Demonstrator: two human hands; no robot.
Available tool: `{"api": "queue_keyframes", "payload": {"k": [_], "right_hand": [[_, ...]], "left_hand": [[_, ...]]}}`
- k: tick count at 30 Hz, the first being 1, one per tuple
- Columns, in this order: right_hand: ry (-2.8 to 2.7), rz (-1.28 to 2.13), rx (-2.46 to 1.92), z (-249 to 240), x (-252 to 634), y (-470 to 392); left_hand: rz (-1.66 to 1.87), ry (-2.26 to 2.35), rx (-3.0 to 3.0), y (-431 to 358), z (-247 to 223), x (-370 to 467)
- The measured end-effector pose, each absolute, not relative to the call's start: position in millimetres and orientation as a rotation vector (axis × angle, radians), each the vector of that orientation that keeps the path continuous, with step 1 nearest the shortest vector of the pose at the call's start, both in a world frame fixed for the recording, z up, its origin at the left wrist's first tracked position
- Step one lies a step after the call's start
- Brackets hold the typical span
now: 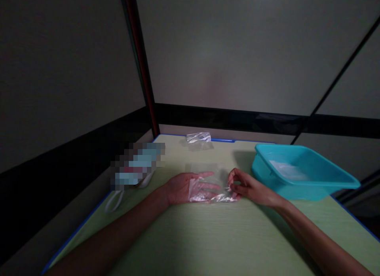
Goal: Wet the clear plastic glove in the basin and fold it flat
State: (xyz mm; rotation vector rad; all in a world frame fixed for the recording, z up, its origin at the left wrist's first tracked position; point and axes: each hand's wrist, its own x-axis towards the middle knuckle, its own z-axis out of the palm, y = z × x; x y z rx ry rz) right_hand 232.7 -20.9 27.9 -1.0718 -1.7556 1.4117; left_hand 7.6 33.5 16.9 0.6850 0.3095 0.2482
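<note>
A clear plastic bag [221,197] lies between my hands, low over the table. My left hand [190,188] is palm up with its fingers stretched out; the see-through film covers the fingers, and I cannot tell whether they are inside the bag or under it. At the bag's right edge, my right hand [240,185] pinches the film between thumb and fingers. Farther back on the table is another piece of crumpled clear plastic [199,140].
A turquoise plastic basin [308,184] stands at the right with a whitish sheet inside. On the left lies a blurred-out item with a white strap loop [114,201]. The pale green table [178,236] has a blue edge, with walls behind and to the left.
</note>
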Motion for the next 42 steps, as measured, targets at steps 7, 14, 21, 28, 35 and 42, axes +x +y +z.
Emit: {"api": "queue_keyframes", "payload": {"k": [7,14,21,28,35,42], "right_hand": [[-1.822,1.358,-1.103,29.6,229.9,-22.7],[-1.812,1.39,-1.125,29.5,230.5,-21.9],[-1.784,1.444,-1.083,31.9,233.5,-21.1],[-1.83,1.411,-1.117,28.5,238.9,-20.1],[-1.823,1.423,-1.155,27.1,239.3,-19.4],[-1.823,1.445,-1.167,27.7,239.6,-21.2]], "left_hand": [[0.238,0.311,0.681,33.0,18.7,6.9],[0.243,0.338,0.68,31.3,21.0,7.6],[0.249,0.321,0.668,31.8,20.3,7.3],[0.256,0.32,0.659,31.3,21.5,6.7],[0.266,0.322,0.668,31.8,20.3,6.2],[0.316,0.313,0.671,29.3,21.2,5.8]]}}
